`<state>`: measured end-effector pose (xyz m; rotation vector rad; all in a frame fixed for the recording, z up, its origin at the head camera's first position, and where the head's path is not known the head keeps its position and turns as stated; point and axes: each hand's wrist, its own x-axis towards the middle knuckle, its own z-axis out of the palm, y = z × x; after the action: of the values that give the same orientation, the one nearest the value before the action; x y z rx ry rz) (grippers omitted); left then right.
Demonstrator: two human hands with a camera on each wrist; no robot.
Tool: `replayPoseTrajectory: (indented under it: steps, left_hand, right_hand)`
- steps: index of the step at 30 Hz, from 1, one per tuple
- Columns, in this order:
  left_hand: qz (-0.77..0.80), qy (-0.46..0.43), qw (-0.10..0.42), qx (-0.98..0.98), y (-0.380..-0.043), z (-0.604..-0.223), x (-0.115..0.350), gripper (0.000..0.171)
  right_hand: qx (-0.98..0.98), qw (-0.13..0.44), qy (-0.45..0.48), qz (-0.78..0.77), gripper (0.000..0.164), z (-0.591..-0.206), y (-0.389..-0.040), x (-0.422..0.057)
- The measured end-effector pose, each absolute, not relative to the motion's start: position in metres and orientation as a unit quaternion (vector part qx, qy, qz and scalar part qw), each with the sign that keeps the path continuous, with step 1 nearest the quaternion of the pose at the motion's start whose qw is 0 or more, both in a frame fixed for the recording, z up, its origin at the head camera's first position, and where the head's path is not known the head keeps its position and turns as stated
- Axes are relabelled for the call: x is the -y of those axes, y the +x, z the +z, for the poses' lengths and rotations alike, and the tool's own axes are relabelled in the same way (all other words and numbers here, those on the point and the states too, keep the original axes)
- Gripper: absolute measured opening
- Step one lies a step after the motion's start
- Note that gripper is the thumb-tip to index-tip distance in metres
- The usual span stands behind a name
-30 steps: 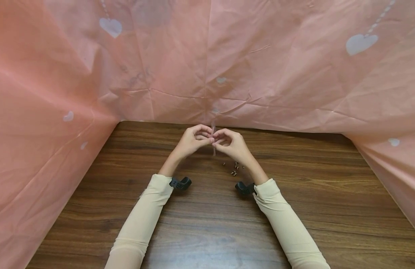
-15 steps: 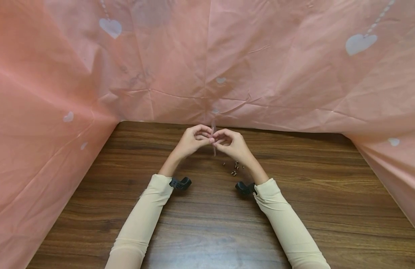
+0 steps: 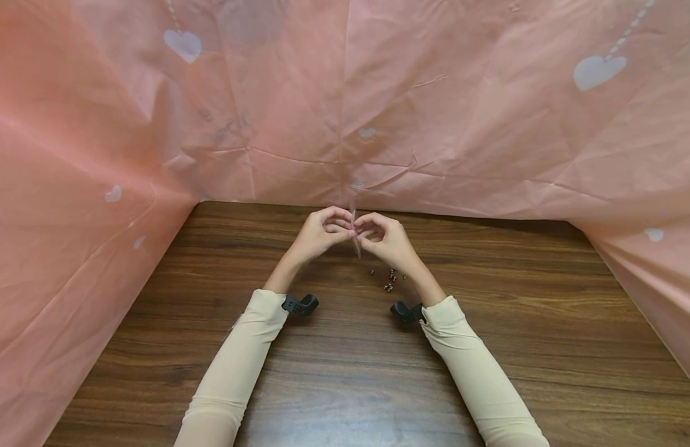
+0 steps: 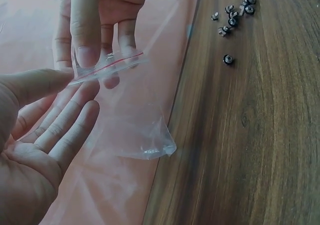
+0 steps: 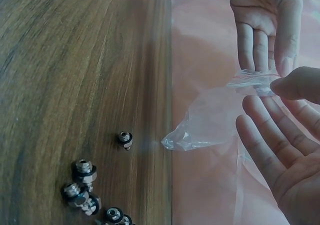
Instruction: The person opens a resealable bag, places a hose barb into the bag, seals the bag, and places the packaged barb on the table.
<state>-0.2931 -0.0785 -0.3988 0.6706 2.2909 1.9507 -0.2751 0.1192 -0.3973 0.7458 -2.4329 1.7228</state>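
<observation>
A clear zip-seal plastic bag with a red line along its top hangs between my two hands, seen nearly edge-on in the head view. My left hand pinches the sealing strip between thumb and fingers. From the other side, my right hand pinches the same strip, its thumb lying over the top edge in the right wrist view. The bag's lower corner droops below the hands, and nothing shows inside its see-through body. Several small metal threaded fittings with black rings lie on the table, below the right hand.
The brown wood-grain table runs up to a pink sheet with white hearts, which hangs behind and along both sides. One fitting lies apart from the cluster. A dark wrist mount juts inward from the left sleeve.
Both hands keep almost the same place and grip. The near end of the bag has swung slightly to the right. The fittings lie as before.
</observation>
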Motion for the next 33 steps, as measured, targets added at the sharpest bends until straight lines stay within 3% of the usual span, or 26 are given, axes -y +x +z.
replayPoseTrajectory:
  steps: [9,33]
  left_hand:
    - [0.638,0.206,0.022,-0.742,-0.291,-0.398,0.078,0.030]
    - [0.636,0.188,0.002,-0.749,-0.290,-0.397,0.076,0.024]
  right_hand:
    - [0.798,0.027,0.234,0.554,0.032,-0.382,-0.264,-0.112]
    - [0.804,0.062,0.247,0.538,0.028,-0.400,-0.276,-0.113]
